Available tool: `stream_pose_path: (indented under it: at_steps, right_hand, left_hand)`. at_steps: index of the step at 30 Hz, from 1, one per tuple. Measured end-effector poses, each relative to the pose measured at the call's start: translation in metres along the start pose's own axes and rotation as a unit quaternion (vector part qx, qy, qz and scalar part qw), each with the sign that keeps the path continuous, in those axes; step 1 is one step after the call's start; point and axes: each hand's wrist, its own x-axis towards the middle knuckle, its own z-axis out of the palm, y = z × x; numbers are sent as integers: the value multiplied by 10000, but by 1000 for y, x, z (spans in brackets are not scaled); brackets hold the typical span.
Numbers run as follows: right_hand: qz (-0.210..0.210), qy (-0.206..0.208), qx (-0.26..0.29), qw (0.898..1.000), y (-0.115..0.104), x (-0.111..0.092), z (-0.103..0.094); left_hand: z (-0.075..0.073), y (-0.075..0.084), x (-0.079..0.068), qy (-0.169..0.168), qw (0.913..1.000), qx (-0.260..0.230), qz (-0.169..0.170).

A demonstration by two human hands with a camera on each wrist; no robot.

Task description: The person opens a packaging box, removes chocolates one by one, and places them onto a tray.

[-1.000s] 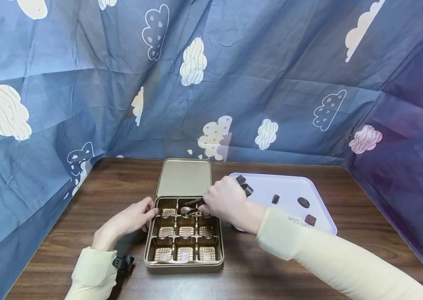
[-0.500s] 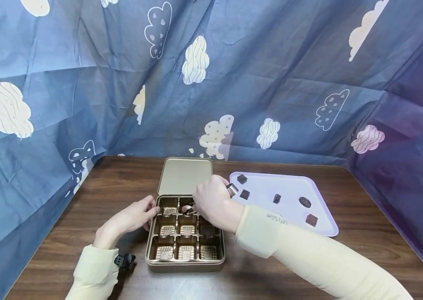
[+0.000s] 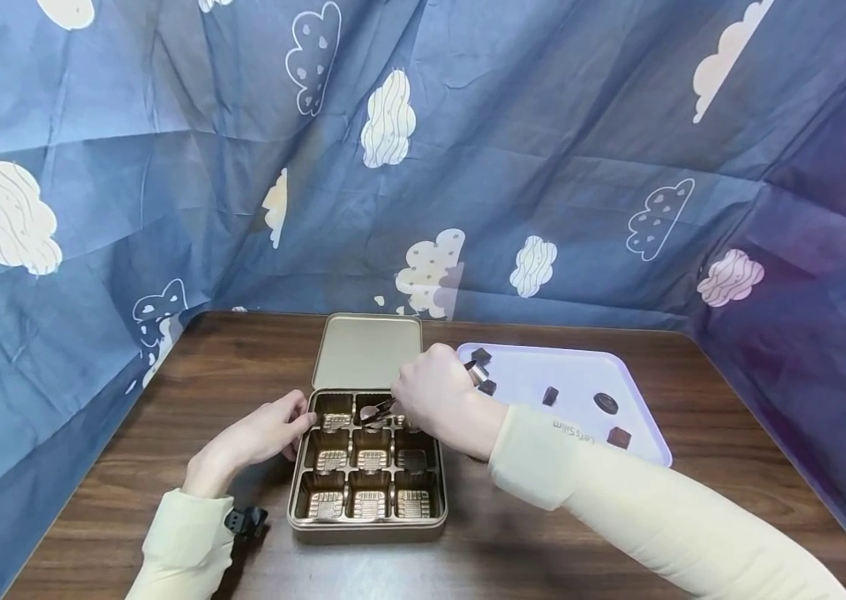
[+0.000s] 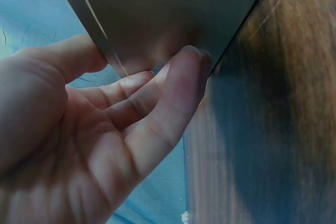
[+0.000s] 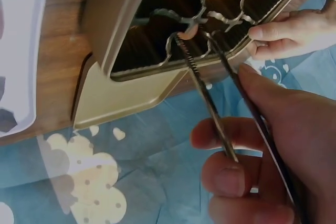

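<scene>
A gold-toned tin box [image 3: 367, 536] with a moulded insert of square compartments stands on the table. My left hand [image 3: 268, 431] holds its left side near the back, thumb at the rim and bent fingers [image 4: 178, 93] against the outer wall. Metal tongs [image 5: 205, 93] with ridged tips are in my right hand [image 3: 441, 396], held between thumb and fingers. Their tips reach into the back-middle compartment and stand apart at a pinkish-brown rounded piece [image 3: 369, 412]. Whether both tips touch the piece, I cannot tell. My right hand partly covers the back-right compartment.
The tin's lid [image 3: 368, 352] lies open behind the box. On the right, a pale lilac tray [image 3: 580, 371] bears several dark chocolates, including an oval one [image 3: 606, 403] and a square one [image 3: 619, 437]. A cloud-printed blue cloth [image 3: 543, 167] rises behind the wooden table [image 3: 257, 358].
My right hand shifted left over the tin, then slightly back to the right, with the tongs' tips staying in the back-middle compartment. My left hand has kept its place on the tin.
</scene>
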Motion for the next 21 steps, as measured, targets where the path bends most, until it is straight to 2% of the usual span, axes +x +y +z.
stream_pose_path:
  at_steps: [5,14,21]
  right_hand:
    - [0,267,212,9994,17,-8,-2]
    - [175,428,466,9978,55,-34,-9]
    - [332,1046,492,9927,83,-53,-4]
  left_hand:
    - [0,0,0,-13,10000,-56,-12]
    - [3,2,3,-34,10000,-35,53]
    - [2,2,-1,17,9999,-100,9]
